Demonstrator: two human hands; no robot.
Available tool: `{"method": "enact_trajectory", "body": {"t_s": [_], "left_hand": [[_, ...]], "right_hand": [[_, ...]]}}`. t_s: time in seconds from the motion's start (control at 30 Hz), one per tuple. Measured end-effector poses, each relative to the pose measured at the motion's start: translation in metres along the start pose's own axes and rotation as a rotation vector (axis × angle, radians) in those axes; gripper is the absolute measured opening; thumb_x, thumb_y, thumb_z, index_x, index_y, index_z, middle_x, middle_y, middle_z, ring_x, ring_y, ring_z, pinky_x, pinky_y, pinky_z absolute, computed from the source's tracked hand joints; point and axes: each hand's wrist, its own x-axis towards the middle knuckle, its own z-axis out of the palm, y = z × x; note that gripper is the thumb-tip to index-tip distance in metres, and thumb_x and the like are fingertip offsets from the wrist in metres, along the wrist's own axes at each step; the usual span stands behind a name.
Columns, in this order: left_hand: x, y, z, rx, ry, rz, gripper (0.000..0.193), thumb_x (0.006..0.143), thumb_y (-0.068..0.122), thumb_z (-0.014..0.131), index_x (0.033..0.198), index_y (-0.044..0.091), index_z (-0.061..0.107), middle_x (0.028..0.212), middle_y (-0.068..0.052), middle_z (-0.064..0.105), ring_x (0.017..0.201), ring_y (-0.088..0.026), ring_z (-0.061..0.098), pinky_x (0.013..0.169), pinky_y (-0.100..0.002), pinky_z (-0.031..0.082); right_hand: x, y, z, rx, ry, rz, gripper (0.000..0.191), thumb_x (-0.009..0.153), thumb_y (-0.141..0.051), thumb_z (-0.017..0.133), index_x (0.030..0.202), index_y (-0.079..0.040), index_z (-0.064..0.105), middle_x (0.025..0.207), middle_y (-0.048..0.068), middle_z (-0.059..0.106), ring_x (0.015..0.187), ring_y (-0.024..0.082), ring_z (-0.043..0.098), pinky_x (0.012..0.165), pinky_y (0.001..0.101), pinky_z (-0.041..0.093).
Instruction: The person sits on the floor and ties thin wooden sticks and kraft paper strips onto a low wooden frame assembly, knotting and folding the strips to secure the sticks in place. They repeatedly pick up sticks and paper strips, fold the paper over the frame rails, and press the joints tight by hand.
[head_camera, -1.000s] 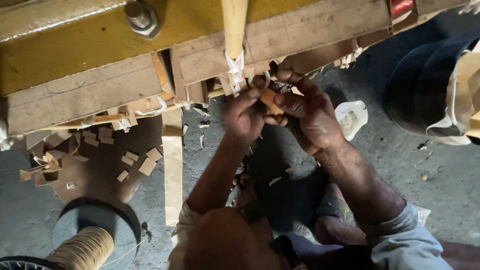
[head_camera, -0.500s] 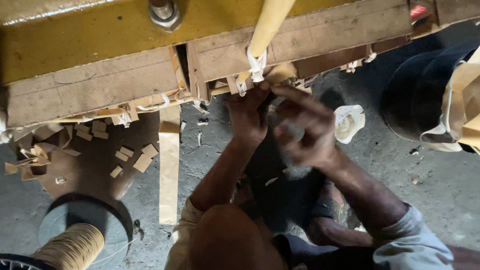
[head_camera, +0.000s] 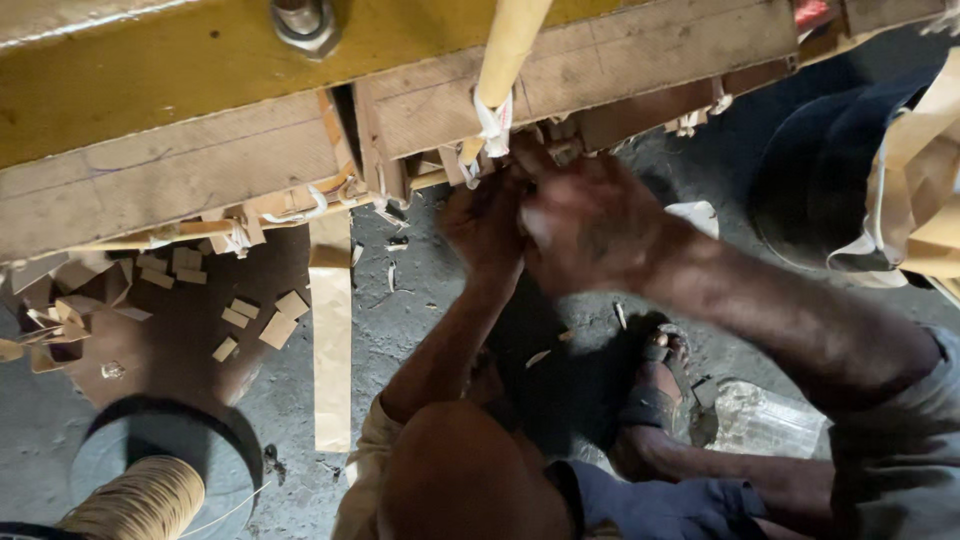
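My left hand (head_camera: 487, 225) and my right hand (head_camera: 592, 222) are pressed together under the edge of a wooden frame (head_camera: 620, 60), both blurred by motion. They work at the foot of a pale cane pole (head_camera: 510, 45) that is bound with a white strip (head_camera: 492, 120). The left fingers pinch at the strip's loose ends. The right fingers curl close beside them, and what they grip is hidden. My knee (head_camera: 455, 480) shows below the hands.
A yellow beam with a large bolt (head_camera: 305, 22) runs along the top. On the concrete floor lie small wood offcuts (head_camera: 250, 320) and a long flat slat (head_camera: 332, 340). A spool of tan cord (head_camera: 135, 500) stands bottom left. My sandalled foot (head_camera: 660, 390) and a dark round container (head_camera: 830, 190) are on the right.
The view has shifted so the frame and pole sit lower and further right. Both hands stay joined at the pole's binding and have become blurred; the small tan piece seen between the fingers earlier is hidden.
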Motion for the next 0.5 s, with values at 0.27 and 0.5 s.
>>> {"method": "enact_trajectory", "body": {"t_s": [0.27,0.5], "left_hand": [[0.008,0.008,0.002,-0.197,-0.026,-0.074,0.013,0.094,0.001,0.073,0.107,0.000,0.074,0.096,-0.005,0.075,0.082,-0.011,0.070,0.072,-0.028,0.058],[0.006,0.015,-0.001,-0.207,0.029,-0.341,0.005,0.093,0.003,0.073,0.097,0.004,0.071,0.074,0.002,0.066,0.052,-0.005,0.051,0.044,-0.022,0.040]], "right_hand": [[0.015,-0.007,-0.028,0.403,-0.234,0.257,0.035,0.082,-0.018,0.069,0.110,0.004,0.069,0.147,0.028,0.051,0.087,0.030,0.070,0.061,0.0386,0.061],[0.023,0.021,0.003,0.737,-0.246,0.114,0.028,0.070,-0.020,0.071,0.090,-0.001,0.067,0.123,0.018,0.055,0.078,0.028,0.067,0.069,0.0431,0.058]]}}
